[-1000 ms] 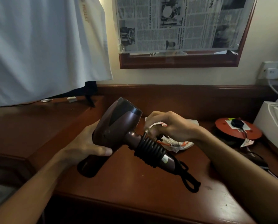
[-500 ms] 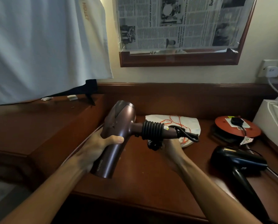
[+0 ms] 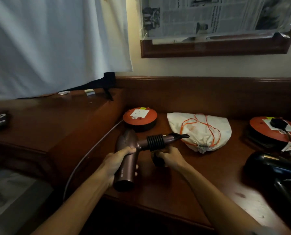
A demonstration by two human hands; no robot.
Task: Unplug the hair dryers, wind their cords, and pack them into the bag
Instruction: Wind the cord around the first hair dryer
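I am gripping the brown hair dryer by its barrel with my left hand, its handle pointing toward three o'clock and wrapped in tight cord coils. My right hand is closing around the dark plug just beneath. I am judging that keeping the coils snug while tucking the plug matters most. The white bag is waiting at two o'clock; the black dryer is lying at three.

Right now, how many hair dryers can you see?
2. The maroon hair dryer is held in the left hand, its cord coiled round the handle. The black hair dryer lies on the desk at the right. Others may be out of view.
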